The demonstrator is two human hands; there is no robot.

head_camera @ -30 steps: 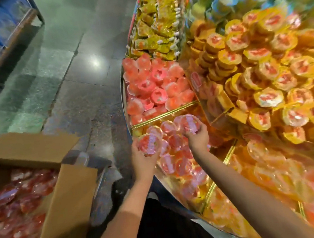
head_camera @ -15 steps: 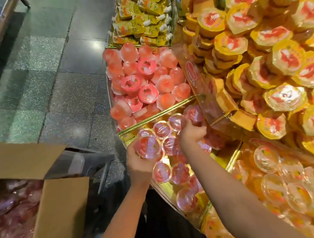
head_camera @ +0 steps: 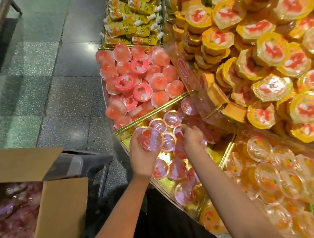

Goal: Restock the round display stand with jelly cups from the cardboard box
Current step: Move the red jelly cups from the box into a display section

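Grey speckled floor tiles [head_camera: 57,102], gold-edged display stand [head_camera: 151,112]; left hand [head_camera: 143,155] grips jelly cup [head_camera: 151,139], right hand [head_camera: 192,137] fingers hidden, grip unclear; cardboard box [head_camera: 52,217] cropped

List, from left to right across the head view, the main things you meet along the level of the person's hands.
cardboard box → left hand holding a red jelly cup → right hand → clear cups of orange jelly

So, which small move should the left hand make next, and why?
Probably set the clear round red jelly cup down into the gold-edged compartment below it. The left hand holds that cup just above the red cups already lying there, while the right hand reaches in among them.
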